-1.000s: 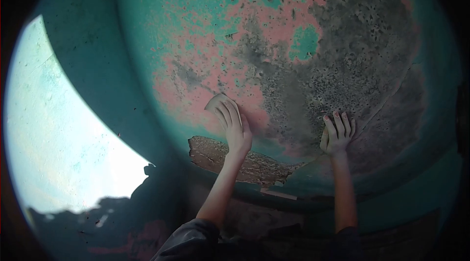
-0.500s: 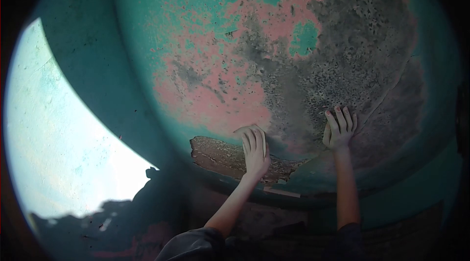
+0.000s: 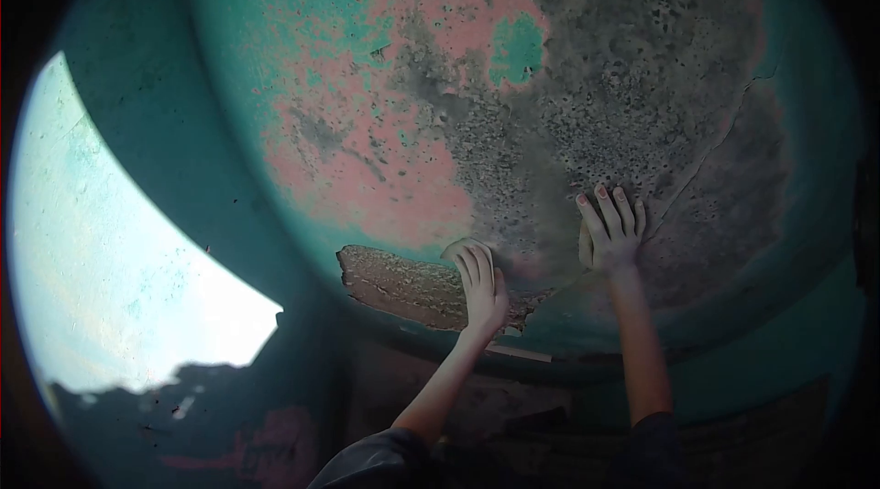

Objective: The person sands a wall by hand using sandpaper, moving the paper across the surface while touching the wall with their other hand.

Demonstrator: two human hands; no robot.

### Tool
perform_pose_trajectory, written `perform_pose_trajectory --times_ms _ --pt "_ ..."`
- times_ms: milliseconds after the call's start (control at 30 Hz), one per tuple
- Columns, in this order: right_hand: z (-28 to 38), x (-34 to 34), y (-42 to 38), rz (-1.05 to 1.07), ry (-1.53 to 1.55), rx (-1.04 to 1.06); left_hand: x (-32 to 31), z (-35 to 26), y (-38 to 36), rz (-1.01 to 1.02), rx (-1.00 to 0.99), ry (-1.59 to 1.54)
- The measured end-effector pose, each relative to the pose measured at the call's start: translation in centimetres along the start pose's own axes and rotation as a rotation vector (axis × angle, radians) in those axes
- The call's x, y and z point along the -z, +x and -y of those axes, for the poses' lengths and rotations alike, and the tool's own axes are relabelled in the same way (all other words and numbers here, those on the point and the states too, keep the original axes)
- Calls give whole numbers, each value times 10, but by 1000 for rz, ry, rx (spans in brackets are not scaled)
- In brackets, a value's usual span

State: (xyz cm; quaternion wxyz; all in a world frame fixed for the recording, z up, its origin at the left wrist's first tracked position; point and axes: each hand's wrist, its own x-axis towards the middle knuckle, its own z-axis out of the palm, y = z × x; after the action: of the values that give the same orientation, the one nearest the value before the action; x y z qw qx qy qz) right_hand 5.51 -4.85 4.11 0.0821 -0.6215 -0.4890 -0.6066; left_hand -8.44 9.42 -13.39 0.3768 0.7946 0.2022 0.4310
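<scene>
A wall [image 3: 357, 186] of flaking green and pink paint, with bare grey patches, fills most of the view. My left hand [image 3: 478, 283] is at its lower middle, beside a rough brown patch [image 3: 399, 287] where the coating has broken away. Its fingers are bent and close together over a pale, curved-edged piece [image 3: 451, 252], whose kind I cannot make out. Higher and to the right, my right hand [image 3: 612, 232] lies against the grey pitted area [image 3: 596, 122] with its fingers apart. Nothing shows in it, though its palm is hidden.
Bright sunlight falls on a wall area [image 3: 119, 260] at the left. A crack [image 3: 701, 164] runs up the surface right of my right hand. Below my hands is a dark lower area with a pinkish patch [image 3: 275, 448] at the left.
The view has shifted, so the wall sits further left and slightly higher. My right hand has moved left and a little up in the picture; my left hand stays beside the brown patch.
</scene>
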Motion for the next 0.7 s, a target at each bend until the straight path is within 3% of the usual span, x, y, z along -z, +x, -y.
perform_pose_trajectory --times_ms 167,267,333,367,467,533,600,667,700 --pt "3 -4 0 -28 -24 -8 31 -1 54 -291 224 -179" --pt "2 -4 -1 -20 -25 -5 -36 -33 -5 -189 273 -173" --pt "1 -2 -2 -4 -20 3 -53 -49 -29 6 200 -211" --pt "0 -2 -2 -6 -15 5 -53 -40 -26 7 201 -211" --pt "1 -6 -1 -19 -14 3 -10 -14 23 -116 331 -266" --pt "2 -6 -5 -27 -13 -9 8 2 44 -304 363 -480" --pt "3 -7 -5 -16 -21 -13 -22 -27 22 -327 372 -323" --pt "0 -5 -6 -5 -12 -5 -57 -55 -23 -52 311 -279" --pt "0 -4 -6 5 -14 1 -55 -55 -24 -53 310 -278"
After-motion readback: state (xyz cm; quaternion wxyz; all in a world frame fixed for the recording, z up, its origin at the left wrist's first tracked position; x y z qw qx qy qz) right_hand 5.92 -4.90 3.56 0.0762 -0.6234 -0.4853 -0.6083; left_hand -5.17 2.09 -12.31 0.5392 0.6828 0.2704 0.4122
